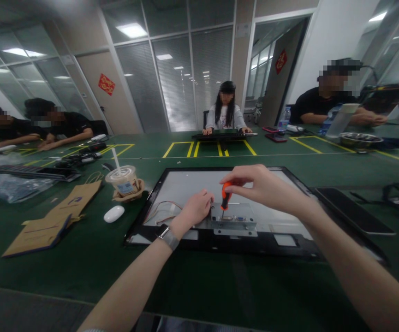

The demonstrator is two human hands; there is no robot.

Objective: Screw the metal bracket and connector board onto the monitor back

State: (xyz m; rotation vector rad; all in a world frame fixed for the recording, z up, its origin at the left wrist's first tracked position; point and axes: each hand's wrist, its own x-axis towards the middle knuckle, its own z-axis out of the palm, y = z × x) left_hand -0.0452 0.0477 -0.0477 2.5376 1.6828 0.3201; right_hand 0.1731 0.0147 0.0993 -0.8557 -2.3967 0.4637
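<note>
An opened monitor panel (171, 184) lies face down on the green table (81, 258), its metal back exposed. A small metal board cover (235, 220) with ports sits at its lower middle. My right hand (258, 184) is closed round an orange-handled screwdriver (226, 194), held upright with its tip on the cover. My left hand (195, 208), with a watch on the wrist, is curled with its fingertips pressed against the cover's left edge beside the screwdriver tip. Thin coloured wires (161, 213) run across the panel to the left.
A white mouse (114, 213), an iced drink cup with a straw (123, 180) and a brown paper bag (52, 216) lie to the left. A dark flat panel (353, 210) rests on the right. Several people sit round the table; one opposite has a keyboard (225, 135). A metal bowl (358, 138) stands far right.
</note>
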